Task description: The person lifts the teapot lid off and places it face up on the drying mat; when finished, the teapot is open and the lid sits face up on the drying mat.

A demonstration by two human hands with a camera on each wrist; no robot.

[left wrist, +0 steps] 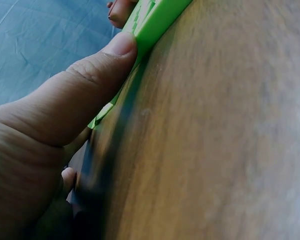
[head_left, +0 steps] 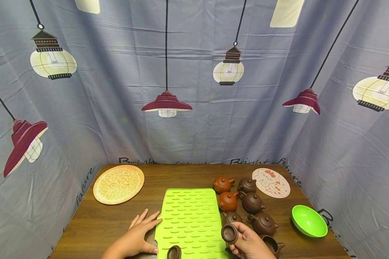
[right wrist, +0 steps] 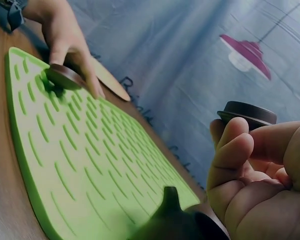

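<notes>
My right hand [head_left: 250, 241] pinches a dark brown teapot lid [head_left: 229, 233], its hollow underside turned to the head view; the right wrist view shows the same lid [right wrist: 247, 115] at the fingertips. My left hand [head_left: 133, 234] rests with spread, fairly straight fingers at the left edge of a lime green mat [head_left: 192, 219]. In the left wrist view the thumb [left wrist: 90, 82] touches the mat's rim. A second brown lid [head_left: 174, 252] lies on the mat's near left part. Close to my right hand stands a lidless brown teapot [head_left: 273, 245], partly covered by the hand.
Right of the mat stand several lidded teapots: two orange-red ones, such as the orange teapot [head_left: 227, 202], and dark brown ones, such as the brown teapot [head_left: 264, 223]. A green bowl [head_left: 309, 221] sits farther right. Two round placemats, one yellow [head_left: 118, 184], one pink [head_left: 271, 182], lie at the back.
</notes>
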